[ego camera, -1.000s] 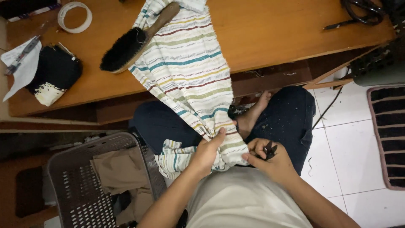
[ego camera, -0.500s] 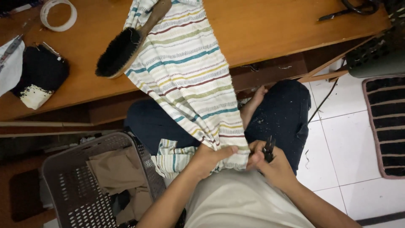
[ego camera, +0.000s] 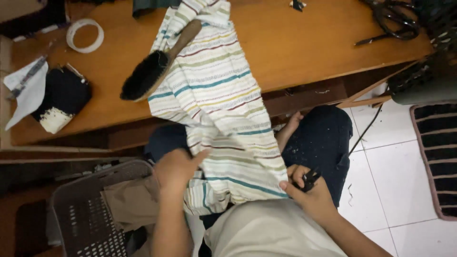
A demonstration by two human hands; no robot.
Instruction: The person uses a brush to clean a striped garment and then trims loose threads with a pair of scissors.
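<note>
Hanging off the wooden worktop [ego camera: 304, 43], the striped cloth [ego camera: 214, 100] ran from there down to my lap. Beside that cloth stood a grey basket [ego camera: 81, 209]; a black brush [ego camera: 147, 74] lay on it. My left hand [ego camera: 178, 169] pinched the cloth; my right hand [ego camera: 307, 188] gripped its edge and small black snips [ego camera: 310, 177].

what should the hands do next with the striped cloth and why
Probably bring the snips in the right hand to the striped cloth hem. The right fingertips pinch its lower edge, the left hand holds it spread, and the blades sit just off the fabric.
</note>
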